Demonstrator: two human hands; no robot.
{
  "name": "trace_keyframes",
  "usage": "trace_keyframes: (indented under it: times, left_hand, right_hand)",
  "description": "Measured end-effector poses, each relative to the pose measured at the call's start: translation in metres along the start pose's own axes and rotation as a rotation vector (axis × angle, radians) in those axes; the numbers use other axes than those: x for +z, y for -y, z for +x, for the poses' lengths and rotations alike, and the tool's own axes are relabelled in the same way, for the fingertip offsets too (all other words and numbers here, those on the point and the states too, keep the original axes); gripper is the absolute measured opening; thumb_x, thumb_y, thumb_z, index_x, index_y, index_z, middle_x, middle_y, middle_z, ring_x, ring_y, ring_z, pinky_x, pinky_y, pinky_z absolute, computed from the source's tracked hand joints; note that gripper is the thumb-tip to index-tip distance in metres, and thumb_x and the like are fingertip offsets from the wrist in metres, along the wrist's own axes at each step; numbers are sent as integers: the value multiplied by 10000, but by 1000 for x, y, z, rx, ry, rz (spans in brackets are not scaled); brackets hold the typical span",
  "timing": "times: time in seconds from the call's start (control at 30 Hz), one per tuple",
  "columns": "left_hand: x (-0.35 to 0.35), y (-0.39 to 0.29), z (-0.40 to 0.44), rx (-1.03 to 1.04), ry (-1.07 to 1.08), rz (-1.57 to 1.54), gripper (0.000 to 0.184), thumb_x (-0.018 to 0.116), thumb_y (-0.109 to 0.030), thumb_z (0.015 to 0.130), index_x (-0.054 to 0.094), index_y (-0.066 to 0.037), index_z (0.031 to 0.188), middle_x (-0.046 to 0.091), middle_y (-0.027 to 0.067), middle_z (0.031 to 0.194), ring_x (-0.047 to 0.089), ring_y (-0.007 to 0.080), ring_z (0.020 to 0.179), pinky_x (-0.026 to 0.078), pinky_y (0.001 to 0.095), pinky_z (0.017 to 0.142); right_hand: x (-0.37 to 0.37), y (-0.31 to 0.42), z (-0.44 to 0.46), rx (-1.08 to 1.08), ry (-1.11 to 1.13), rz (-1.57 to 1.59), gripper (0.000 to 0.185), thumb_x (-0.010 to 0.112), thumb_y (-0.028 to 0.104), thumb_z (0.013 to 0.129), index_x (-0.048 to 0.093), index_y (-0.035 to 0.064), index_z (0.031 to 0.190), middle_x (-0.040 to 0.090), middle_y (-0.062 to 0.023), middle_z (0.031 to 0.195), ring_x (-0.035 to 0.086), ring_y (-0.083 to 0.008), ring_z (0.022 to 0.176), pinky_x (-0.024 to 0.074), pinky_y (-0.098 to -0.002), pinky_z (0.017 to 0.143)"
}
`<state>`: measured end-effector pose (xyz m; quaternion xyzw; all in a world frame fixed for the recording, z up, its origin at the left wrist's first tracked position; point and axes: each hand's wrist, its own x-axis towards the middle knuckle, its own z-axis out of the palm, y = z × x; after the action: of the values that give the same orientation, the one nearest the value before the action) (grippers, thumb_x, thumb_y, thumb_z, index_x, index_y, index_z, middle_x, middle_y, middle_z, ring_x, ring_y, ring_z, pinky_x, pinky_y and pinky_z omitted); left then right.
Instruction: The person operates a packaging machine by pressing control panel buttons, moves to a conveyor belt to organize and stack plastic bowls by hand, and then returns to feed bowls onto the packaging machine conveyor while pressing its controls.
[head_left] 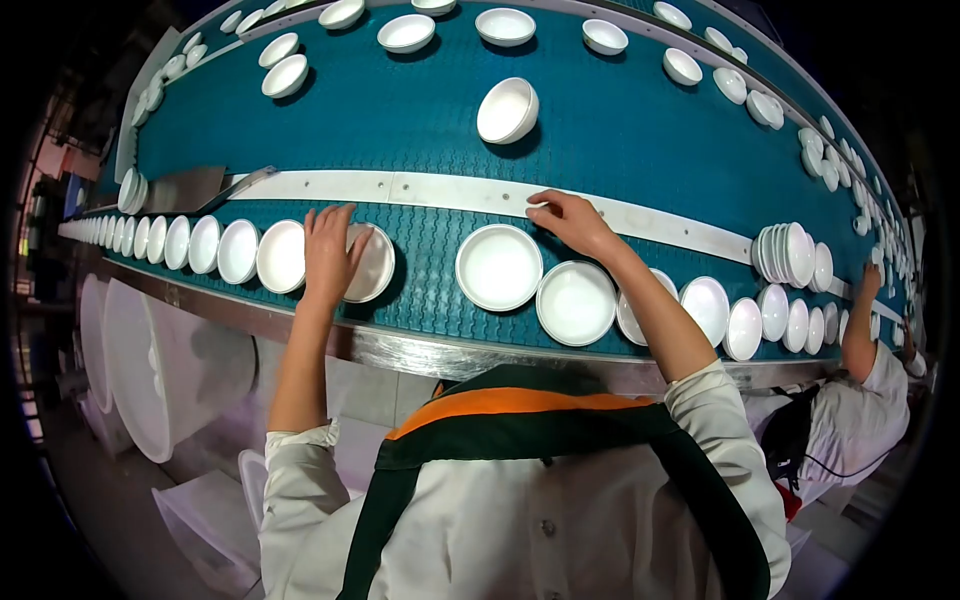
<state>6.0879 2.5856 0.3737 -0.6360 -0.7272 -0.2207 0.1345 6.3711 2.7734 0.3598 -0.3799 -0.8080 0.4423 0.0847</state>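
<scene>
My left hand is over the near lane of the green belt, its fingers apart, between a white bowl on its left and another white bowl that it partly covers. Whether it touches either one is not clear. My right hand hovers by the white divider rail, fingers bent and apart, with nothing in it. Just below and left of it lies a round white bowl, and a further bowl sits under my right wrist.
A lone tilted bowl rests on the wide belt. Stacked bowls stand at the right. A metal edge runs along the front. At far right a co-worker's arm reaches in. White bins stand lower left.
</scene>
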Motion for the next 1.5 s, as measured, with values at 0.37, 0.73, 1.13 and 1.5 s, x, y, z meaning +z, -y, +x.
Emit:
trace_keyframes:
  times: [0.37, 0.73, 1.13, 1.5]
  left_hand:
    - [39, -72, -15, -65, 390, -146, 276, 535, -19, 734, 494, -7, 1007, 572, 168, 797, 533, 326, 835, 316, 467, 915]
    - [57, -129, -8, -52, 453, -168, 315, 605, -34, 695, 537, 1, 1001, 591, 167, 802, 552, 299, 771, 326, 444, 924]
    - [81, -240, 3, 65, 478, -328, 231, 582, -143, 758, 538, -6, 939, 548, 145, 669, 539, 294, 713, 306, 457, 945]
    - [102, -330, 19, 148, 415, -404, 416, 627, -202, 735, 494, -21, 1085, 579, 173, 896, 537, 306, 886, 295, 461, 951]
  right_hand:
    - [-48, -30, -53, -51, 413, -506, 310, 604, 349, 703, 623, 81, 858, 626, -96, 782, 597, -269, 743, 463, -372, 643]
    - [-72, -52, -67, -250, 286, -189, 278, 578, 257, 766, 601, 51, 949, 623, -158, 851, 600, -298, 786, 468, -381, 690]
    - [-115, -103, -106, -159, 223, -23, 350, 592, 327, 765, 589, 76, 1009, 628, -143, 852, 599, -299, 780, 463, -381, 705]
    - [-149, -130, -153, 169, 311, 39, 358, 591, 306, 768, 583, 55, 1024, 624, -166, 840, 606, -277, 798, 464, -382, 704]
